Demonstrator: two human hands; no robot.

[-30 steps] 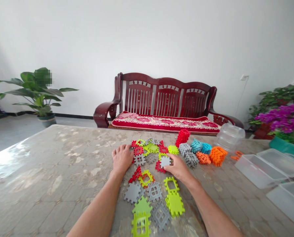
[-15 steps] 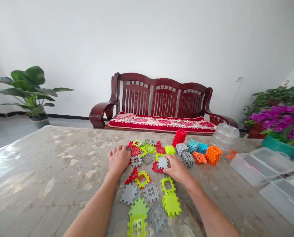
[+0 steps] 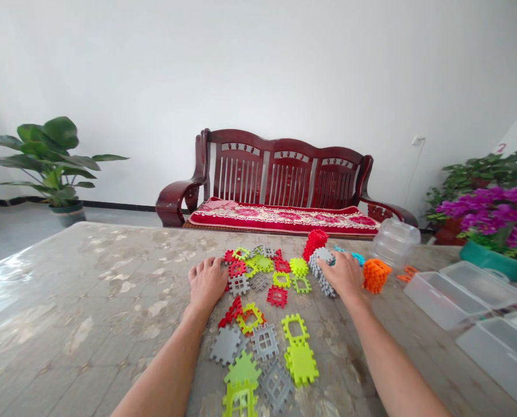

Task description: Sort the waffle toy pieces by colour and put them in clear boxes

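At the left edge of the scattered plastic pieces, my left hand [image 3: 208, 282] rests flat on the table with its fingers stretched out and holds nothing. My right hand [image 3: 348, 278] pinches a grey square interlocking tile [image 3: 323, 254] at the top of the grey tile stack [image 3: 323, 278]. The fingers partly hide blue pieces [image 3: 357, 258] behind them. Between my arms lie a red window tile [image 3: 277, 296], a lime square tile [image 3: 302, 363], a grey window tile [image 3: 265, 341] and a green house-shaped piece [image 3: 243, 368].
Red [image 3: 315, 244] and orange stacks [image 3: 376, 275] stand near my right hand. Clear plastic boxes [image 3: 447, 298] and a clear rounded container [image 3: 396, 240] are at the right, by purple flowers [image 3: 497, 211]. Beyond the table [image 3: 88, 289] is a wooden bench [image 3: 288, 174].
My right hand has moved right and away from me with the grey tile, from the loose pieces to the grey stack. A lime frame tile it covered now shows. My left hand stays put.
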